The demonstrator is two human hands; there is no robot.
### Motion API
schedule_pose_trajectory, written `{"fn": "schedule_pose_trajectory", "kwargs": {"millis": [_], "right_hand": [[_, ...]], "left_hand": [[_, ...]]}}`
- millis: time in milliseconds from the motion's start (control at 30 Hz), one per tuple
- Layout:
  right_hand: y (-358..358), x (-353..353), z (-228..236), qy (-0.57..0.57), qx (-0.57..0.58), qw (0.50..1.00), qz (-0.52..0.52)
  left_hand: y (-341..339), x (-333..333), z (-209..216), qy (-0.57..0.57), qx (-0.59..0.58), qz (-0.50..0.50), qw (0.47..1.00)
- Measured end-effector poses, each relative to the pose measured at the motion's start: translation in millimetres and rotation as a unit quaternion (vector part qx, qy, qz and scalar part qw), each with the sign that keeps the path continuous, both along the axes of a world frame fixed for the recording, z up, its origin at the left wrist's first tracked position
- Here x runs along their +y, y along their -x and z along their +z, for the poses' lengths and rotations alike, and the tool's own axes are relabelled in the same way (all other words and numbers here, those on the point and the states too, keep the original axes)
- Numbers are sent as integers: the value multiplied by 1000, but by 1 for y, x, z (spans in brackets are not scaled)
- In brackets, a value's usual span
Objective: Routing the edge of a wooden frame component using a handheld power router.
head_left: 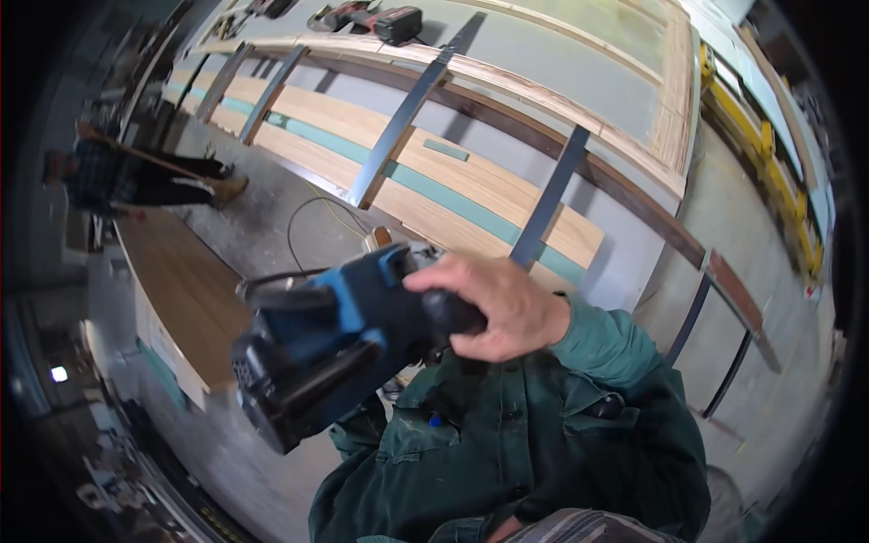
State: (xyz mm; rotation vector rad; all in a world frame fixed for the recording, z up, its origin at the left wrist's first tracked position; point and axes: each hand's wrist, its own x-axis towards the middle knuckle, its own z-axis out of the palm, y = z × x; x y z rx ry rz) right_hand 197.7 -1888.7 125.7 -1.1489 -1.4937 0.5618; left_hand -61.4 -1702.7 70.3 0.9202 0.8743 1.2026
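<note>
right grip [507,308] around blue power tool [326,348] handle (tool leftward)

A grey concrete floor [262,226] runs through the workshop. Long pale wooden boards [471,181] lie across dark metal rails [398,118]. A yellow frame [769,154] lines the far side, and a wooden counter [181,290] stands left.

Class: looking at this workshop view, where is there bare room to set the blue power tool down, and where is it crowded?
Bare patches: the wooden board left of the power tool, and the concrete floor between that board and the long panels, apart from a cable. Crowded: the panels, crossed by dark bars.
</note>
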Motion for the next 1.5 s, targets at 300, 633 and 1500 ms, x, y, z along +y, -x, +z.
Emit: {"fn": "schedule_pose_trajectory", "kwargs": {"millis": [300, 633, 1500], "right_hand": [[-70, 52, -12, 153, 179, 971, -30], [-112, 87, -54, 184, 172, 968, -21], [-124, 100, -60, 235, 276, 930, 65]], "left_hand": [[-49, -46, 2, 61, -125, 76, 987], [-70, -76, -12, -71, 48, 34, 996], [-83, -94, -17, -50, 61, 113, 990]]}}
